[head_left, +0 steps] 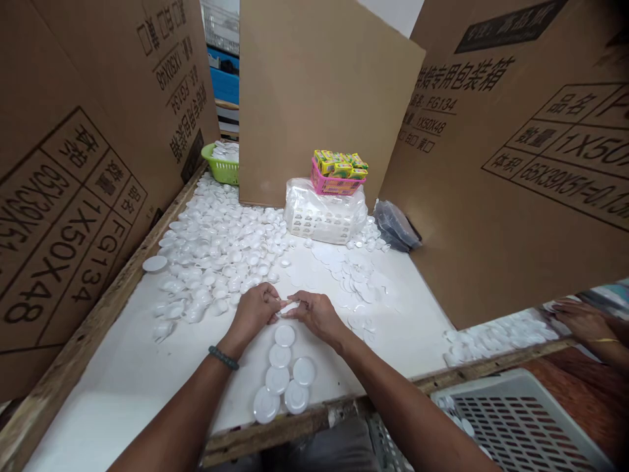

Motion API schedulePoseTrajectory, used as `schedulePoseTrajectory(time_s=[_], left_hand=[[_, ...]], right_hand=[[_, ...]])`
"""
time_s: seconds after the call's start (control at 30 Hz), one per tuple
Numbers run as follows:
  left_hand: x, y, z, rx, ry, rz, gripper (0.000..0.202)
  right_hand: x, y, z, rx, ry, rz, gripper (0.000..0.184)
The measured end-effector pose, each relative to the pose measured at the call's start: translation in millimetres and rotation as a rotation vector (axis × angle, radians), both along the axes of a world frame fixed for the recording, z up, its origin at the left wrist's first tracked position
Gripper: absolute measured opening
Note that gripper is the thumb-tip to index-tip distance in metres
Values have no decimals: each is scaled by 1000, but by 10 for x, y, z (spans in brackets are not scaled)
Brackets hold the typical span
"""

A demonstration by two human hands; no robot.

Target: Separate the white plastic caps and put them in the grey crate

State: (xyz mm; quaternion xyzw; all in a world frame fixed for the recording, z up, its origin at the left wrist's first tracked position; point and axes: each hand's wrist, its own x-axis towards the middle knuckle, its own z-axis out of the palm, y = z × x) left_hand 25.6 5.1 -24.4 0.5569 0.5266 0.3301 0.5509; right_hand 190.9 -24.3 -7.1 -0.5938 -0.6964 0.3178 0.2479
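My left hand [256, 307] and my right hand [318, 316] meet over the middle of the white table [191, 367]. Fingers and thumbs of both pinch one small white plastic piece [289, 307], seen nearly edge-on and partly covered by fingertips. Just below them, several round white plastic discs [278, 380] with raised rims lie close together near the front edge. To the left spreads a large heap of small white cup-like plastic pieces [216, 249]. Thin flat white discs [361, 288] lie scattered to the right of my hands.
A clear plastic pack [324, 213] carries a pink basket [334, 185] of small yellow-green boxes. A green basket [226, 169] stands back left. Cardboard sheets [319, 98] wall the table. At right are another person's hand [582, 321], more white pieces [496, 337] and a grey crate [521, 406].
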Motion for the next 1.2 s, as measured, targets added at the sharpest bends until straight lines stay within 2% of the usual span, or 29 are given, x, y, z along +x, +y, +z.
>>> schedulePoseTrajectory(time_s=[0.1, 0.2, 0.3, 0.37, 0.47, 0.57, 0.67, 0.8, 0.93, 1.03, 1.13, 1.2], left_hand=[[35, -108, 66, 193, 37, -57, 22], [85, -202, 123, 219, -58, -207, 24], [119, -252, 159, 175, -104, -347, 32], [118, -266, 170, 169, -103, -401, 32], [94, -280, 184, 204, -103, -458, 23], [82, -286, 203, 254, -58, -498, 19], [87, -269, 203, 261, -41, -464, 20], [67, -199, 143, 260, 48, -292, 24], [23, -125, 77, 229, 132, -163, 27], [20, -105, 40, 274, 134, -117, 21], [48, -106, 3, 327, 144, -82, 19], [72, -103, -18, 360, 174, -76, 19]], right_hand=[[59, -170, 78, 44, -83, 19, 20], [157, -275, 154, 107, -154, 60, 27], [273, -179, 154, 244, -259, -48, 29], [342, -45, 109, 283, -351, -86, 28], [385, 102, 40, 238, -435, -19, 29], [318, 124, 42, 220, -440, 50, 23], [150, 162, 110, 254, -389, 65, 26], [-161, 450, 161, 336, -241, 17, 17], [-337, 777, 124, 217, -193, 67, 13], [-202, 780, 137, 241, -174, 60, 8], [99, 570, 201, 342, -237, 40, 7], [269, 390, 221, 358, -325, 63, 10]])
